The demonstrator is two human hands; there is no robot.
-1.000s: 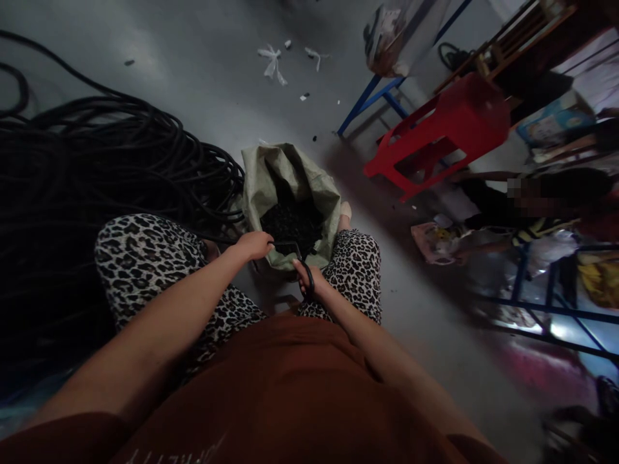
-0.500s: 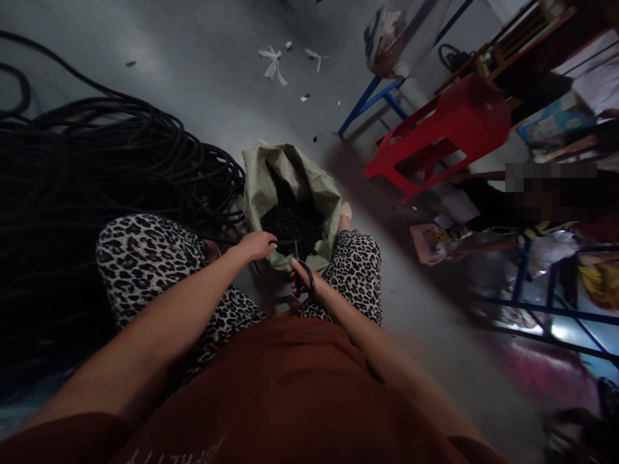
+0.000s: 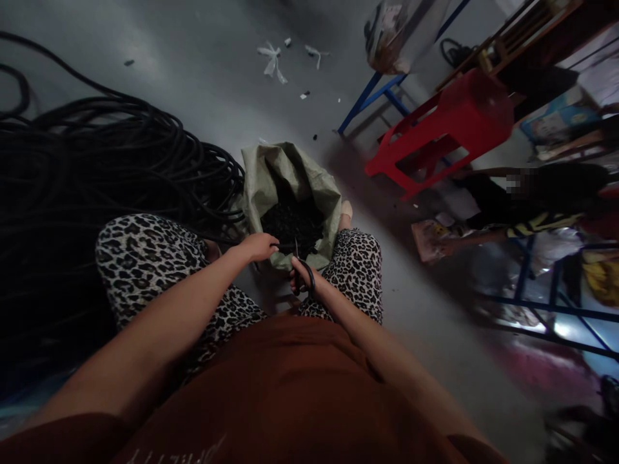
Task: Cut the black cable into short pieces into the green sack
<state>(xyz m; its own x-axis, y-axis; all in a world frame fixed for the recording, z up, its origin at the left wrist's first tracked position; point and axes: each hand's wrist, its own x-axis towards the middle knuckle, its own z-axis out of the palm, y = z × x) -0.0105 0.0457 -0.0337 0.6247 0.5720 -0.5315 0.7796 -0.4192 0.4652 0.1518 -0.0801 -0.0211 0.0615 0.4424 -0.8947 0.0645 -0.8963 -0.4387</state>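
A pale green woven sack (image 3: pixel 252 187) stands between my knees with its mouth folded back. Dark cut pieces (image 3: pixel 293 222) lie inside it. My left hand (image 3: pixel 260 247) is closed around a black rubber cord (image 3: pixel 286 247), whose end pokes out over the sack's near side. My right hand (image 3: pixel 300 276) grips black-handled scissors (image 3: pixel 309 277) by the loops. Their blades point up over the sack's near rim, close to the cord's end. Whether the blades touch the cord I cannot make out.
A large heap of black cord (image 3: pixel 120 154) spreads over the floor at left. At right stand a red plastic stool (image 3: pixel 476 119) and a blue metal frame (image 3: pixel 370 93). Another person (image 3: pixel 556 193) sits beyond the stool. White scraps (image 3: pixel 272 61) lie on the floor ahead.
Both hands stay almost where they were, over the sack's near rim. At right, the other person's head and arm have shifted slightly.
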